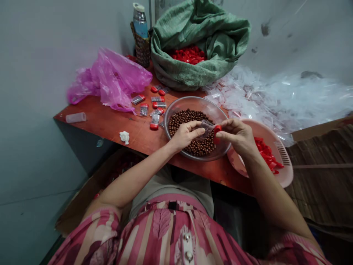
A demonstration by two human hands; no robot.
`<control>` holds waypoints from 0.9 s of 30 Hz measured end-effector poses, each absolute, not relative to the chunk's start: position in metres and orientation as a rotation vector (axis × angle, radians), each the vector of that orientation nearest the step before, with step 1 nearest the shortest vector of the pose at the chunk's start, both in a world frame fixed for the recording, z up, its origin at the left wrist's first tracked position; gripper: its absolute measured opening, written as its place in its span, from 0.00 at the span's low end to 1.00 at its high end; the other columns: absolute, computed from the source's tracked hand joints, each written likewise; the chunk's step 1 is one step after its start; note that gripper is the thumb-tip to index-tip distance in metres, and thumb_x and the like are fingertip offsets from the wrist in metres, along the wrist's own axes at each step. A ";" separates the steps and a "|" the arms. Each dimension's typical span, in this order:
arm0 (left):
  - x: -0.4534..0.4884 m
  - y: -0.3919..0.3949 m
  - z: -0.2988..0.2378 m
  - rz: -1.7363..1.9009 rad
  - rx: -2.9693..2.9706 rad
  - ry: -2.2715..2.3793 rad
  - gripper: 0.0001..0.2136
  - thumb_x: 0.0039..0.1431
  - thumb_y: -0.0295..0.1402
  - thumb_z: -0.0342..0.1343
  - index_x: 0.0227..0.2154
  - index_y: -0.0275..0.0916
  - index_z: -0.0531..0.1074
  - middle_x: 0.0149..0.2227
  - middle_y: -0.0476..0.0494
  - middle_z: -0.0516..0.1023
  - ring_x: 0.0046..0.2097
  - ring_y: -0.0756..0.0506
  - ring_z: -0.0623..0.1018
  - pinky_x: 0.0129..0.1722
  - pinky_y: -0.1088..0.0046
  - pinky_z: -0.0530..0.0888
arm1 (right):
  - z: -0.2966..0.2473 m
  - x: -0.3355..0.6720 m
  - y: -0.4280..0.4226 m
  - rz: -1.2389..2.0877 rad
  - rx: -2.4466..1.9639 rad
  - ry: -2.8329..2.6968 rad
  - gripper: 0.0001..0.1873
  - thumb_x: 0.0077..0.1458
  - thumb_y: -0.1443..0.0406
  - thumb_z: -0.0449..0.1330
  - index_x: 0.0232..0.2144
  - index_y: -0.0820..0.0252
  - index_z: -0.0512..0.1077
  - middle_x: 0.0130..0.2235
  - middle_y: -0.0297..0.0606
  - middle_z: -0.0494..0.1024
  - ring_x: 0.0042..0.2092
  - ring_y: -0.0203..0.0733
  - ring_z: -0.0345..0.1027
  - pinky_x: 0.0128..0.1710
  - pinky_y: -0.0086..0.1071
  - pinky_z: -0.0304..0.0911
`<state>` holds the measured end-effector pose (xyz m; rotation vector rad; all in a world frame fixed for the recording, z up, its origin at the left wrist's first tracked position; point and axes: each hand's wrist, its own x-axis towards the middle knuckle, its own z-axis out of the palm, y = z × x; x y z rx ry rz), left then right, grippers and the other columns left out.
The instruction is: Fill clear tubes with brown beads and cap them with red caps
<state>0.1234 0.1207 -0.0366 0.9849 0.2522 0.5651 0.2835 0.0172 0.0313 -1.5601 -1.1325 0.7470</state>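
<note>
Over a metal bowl [190,157] of small brown balls [182,121], my left hand [187,135] is closed on a small clear plastic container [206,129]. My right hand [238,136] pinches a red cap [217,133] close by the container's right end; I cannot tell whether the two touch. Several filled containers with red caps [157,105] lie on the table left of the bowl. Right of the bowl, partly under my right forearm, stands a pink plastic basket [288,176] with loose red caps [266,152] in it.
A green sack [179,75] of red pieces stands at the back of the red table [107,125]. Clear containers [264,95] are heaped at the right. A pink plastic bag [110,79], a flask [140,24], a clear tube [75,117] and a white crumpled scrap [124,137] are at the left.
</note>
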 end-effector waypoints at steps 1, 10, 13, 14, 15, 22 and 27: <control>0.123 0.121 -0.037 0.586 1.028 0.257 0.20 0.48 0.43 0.66 0.41 0.35 0.77 0.44 0.40 0.81 0.44 0.43 0.80 0.45 0.66 0.76 | 0.034 0.285 0.018 0.717 -1.550 -1.111 0.21 0.33 0.58 0.76 0.28 0.57 0.73 0.29 0.31 0.78 0.29 0.36 0.72 0.30 0.30 0.71; 0.119 0.120 -0.035 0.674 1.494 0.275 0.13 0.54 0.35 0.60 0.41 0.38 0.80 0.44 0.44 0.82 0.47 0.43 0.80 0.52 0.67 0.72 | 0.041 0.281 0.022 0.626 -1.681 -1.425 0.23 0.35 0.55 0.75 0.32 0.59 0.74 0.29 0.32 0.75 0.28 0.35 0.67 0.30 0.30 0.66; 0.119 0.119 -0.037 0.675 1.483 0.282 0.13 0.52 0.35 0.61 0.40 0.39 0.81 0.44 0.45 0.82 0.47 0.43 0.80 0.53 0.67 0.72 | 0.039 0.279 0.023 0.696 -1.659 -1.424 0.24 0.35 0.51 0.74 0.28 0.59 0.72 0.27 0.31 0.73 0.27 0.34 0.65 0.28 0.30 0.64; 0.119 0.119 -0.037 0.678 1.479 0.291 0.13 0.52 0.35 0.61 0.40 0.39 0.81 0.44 0.45 0.82 0.47 0.43 0.80 0.53 0.66 0.73 | 0.038 0.278 0.023 0.728 -1.640 -1.408 0.25 0.34 0.50 0.74 0.27 0.59 0.70 0.26 0.31 0.72 0.27 0.34 0.64 0.27 0.30 0.64; 0.119 0.119 -0.038 0.680 1.479 0.298 0.13 0.52 0.35 0.61 0.40 0.40 0.81 0.44 0.45 0.82 0.47 0.43 0.80 0.53 0.66 0.73 | 0.037 0.278 0.023 0.757 -1.624 -1.395 0.26 0.33 0.49 0.74 0.26 0.59 0.68 0.26 0.30 0.71 0.26 0.34 0.63 0.26 0.29 0.63; 0.115 0.117 -0.038 0.722 1.535 0.383 0.12 0.55 0.35 0.58 0.40 0.39 0.81 0.42 0.46 0.83 0.44 0.43 0.81 0.47 0.70 0.74 | 0.025 0.261 0.023 0.234 -1.793 -1.571 0.19 0.48 0.53 0.68 0.24 0.57 0.64 0.26 0.32 0.67 0.29 0.37 0.62 0.29 0.31 0.63; 0.113 0.117 -0.041 0.741 1.486 0.419 0.11 0.55 0.33 0.58 0.40 0.39 0.81 0.41 0.47 0.83 0.43 0.44 0.81 0.46 0.70 0.75 | 0.010 0.247 0.012 -0.304 -1.816 -1.816 0.06 0.59 0.62 0.59 0.40 0.54 0.72 0.35 0.39 0.74 0.36 0.41 0.70 0.36 0.33 0.69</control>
